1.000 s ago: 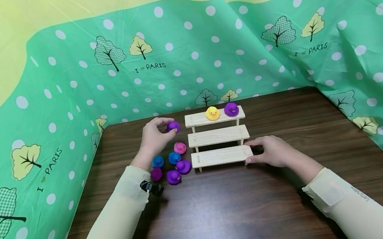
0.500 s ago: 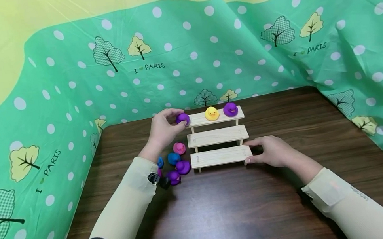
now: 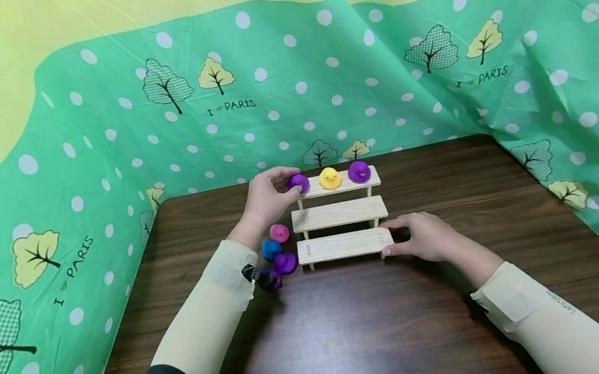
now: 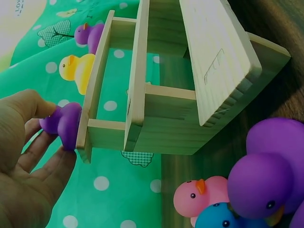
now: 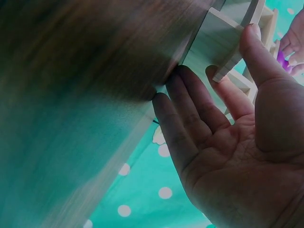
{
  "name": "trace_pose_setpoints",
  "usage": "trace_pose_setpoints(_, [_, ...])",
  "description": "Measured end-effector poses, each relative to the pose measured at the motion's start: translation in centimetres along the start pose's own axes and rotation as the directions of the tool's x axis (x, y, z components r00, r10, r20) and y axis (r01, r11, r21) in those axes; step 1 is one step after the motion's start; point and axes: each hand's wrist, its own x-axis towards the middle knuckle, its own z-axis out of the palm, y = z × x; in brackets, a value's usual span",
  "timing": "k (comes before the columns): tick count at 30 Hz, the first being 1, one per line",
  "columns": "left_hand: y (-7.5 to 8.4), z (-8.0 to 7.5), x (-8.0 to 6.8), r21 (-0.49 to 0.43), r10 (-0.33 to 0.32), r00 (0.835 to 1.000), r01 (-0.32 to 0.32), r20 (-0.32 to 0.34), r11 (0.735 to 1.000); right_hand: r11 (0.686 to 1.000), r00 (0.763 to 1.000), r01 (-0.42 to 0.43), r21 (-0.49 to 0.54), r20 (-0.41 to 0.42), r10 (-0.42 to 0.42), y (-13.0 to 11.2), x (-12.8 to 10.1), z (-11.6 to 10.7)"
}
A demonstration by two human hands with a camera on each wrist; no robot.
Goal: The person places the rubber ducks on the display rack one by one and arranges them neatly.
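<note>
A three-step wooden stand (image 3: 339, 213) sits at the back middle of the dark table. My left hand (image 3: 286, 183) pinches a purple duck (image 3: 298, 182) at the left end of the top step; the left wrist view shows the same duck (image 4: 64, 124) against that step's edge, between thumb and fingers. A yellow duck (image 3: 329, 177) and another purple duck (image 3: 358, 171) stand further right on the top step. My right hand (image 3: 390, 238) rests with straight fingers (image 5: 190, 99) against the right end of the bottom step, holding nothing.
Left of the stand, on the table (image 3: 384, 326), lie a pink duck (image 3: 279, 233), a blue duck (image 3: 270, 248) and two purple ducks (image 3: 286, 262), partly hidden by my left wrist. Green dotted cloth (image 3: 107, 173) walls the table at back and sides.
My left hand has carried the purple duck up and to the right, from above the loose ducks to the left end of the top step. The right hand has stayed put.
</note>
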Motion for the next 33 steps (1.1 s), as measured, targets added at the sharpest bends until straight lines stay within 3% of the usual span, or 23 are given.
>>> trace_pose_setpoints(21, [0.0, 0.2, 0.2, 0.113, -0.007, 1.000, 0.006, 0.016, 0.994, 1.000, 1.000, 0.020, -0.003, -0.017, -0.020, 0.0, 0.0, 0.0])
trace_pose_setpoints(26, [-0.1, 0.1, 0.1, 0.089, -0.012, 1.000, 0.010, 0.025, 0.996, 1.000, 1.000, 0.019, 0.000, -0.016, -0.019, 0.0, -0.1, 0.0])
trace_pose_setpoints(33, [-0.4, -0.8, -0.3, -0.058, -0.011, 0.999, 0.013, 0.035, 0.998, 1.000, 1.000, 0.021, 0.001, -0.015, -0.021, 0.3, 0.0, 0.1])
